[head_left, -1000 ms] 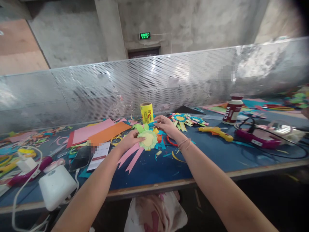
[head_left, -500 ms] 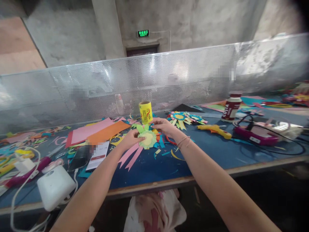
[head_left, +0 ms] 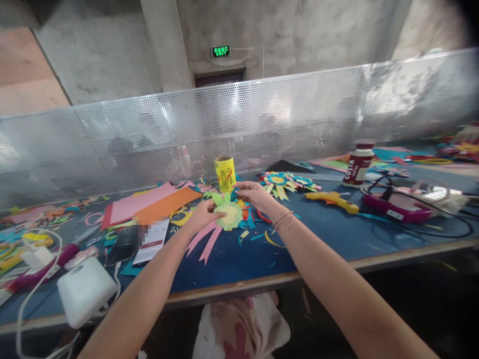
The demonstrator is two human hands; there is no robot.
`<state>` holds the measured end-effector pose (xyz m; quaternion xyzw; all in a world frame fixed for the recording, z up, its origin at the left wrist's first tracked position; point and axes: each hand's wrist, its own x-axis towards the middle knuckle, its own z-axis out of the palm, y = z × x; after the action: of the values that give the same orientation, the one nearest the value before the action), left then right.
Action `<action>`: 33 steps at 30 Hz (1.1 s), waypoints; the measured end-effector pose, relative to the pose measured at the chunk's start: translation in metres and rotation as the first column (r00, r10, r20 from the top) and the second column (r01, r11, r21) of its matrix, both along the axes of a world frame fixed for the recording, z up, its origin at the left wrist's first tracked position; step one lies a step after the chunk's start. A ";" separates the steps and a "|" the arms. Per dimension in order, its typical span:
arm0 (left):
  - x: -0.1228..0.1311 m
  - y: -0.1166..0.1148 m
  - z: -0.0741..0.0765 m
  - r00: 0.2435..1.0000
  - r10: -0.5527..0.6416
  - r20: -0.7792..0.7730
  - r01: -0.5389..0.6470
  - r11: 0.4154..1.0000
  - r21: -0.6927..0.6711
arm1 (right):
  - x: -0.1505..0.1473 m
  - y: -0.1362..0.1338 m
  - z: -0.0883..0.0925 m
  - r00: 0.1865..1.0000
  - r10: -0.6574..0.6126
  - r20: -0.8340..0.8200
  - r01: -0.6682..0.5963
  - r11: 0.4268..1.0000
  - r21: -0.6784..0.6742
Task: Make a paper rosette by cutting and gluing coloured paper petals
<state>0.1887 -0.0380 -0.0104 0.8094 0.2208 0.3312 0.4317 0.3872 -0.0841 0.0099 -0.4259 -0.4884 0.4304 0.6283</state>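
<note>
Above the near middle of the table, my left hand (head_left: 204, 215) pinches the left edge of a paper rosette (head_left: 229, 215). The rosette has a pale yellow centre, a light green ruffled rim, green leaf shapes on top and pink ribbon tails hanging below. Just to its upper right, my right hand (head_left: 254, 194) is closed, with a small blue paper piece (head_left: 234, 194) at its fingertips. Behind my hands stands a yellow tape roll (head_left: 225, 174) on end. Blue, orange and red paper scraps lie under and beside the rosette.
Pink paper (head_left: 144, 202) and orange paper (head_left: 168, 205) lie left, near a phone (head_left: 151, 242) and a white charger box (head_left: 87, 291). On the right are finished rosettes (head_left: 279, 180), a yellow glue gun (head_left: 333, 202), a bottle (head_left: 358, 164) and a purple device (head_left: 397, 208) with cables. A perforated metal screen (head_left: 224, 119) stands behind.
A blue paper piece now shows at my right fingertips, where it did not stand out before. The rosette's pink tails have shifted slightly right. My left hand keeps its hold.
</note>
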 end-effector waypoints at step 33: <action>-0.006 -0.004 0.006 0.890 0.158 0.427 -0.455 0.265 0.850 | -0.016 -0.026 0.012 0.731 -0.607 0.313 0.115 0.562 0.819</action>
<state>0.1824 -0.0422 -0.0040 0.7971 0.0853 0.5756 -0.1617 0.3715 -0.1102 0.0224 -0.3271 -0.6790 -0.1066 0.6485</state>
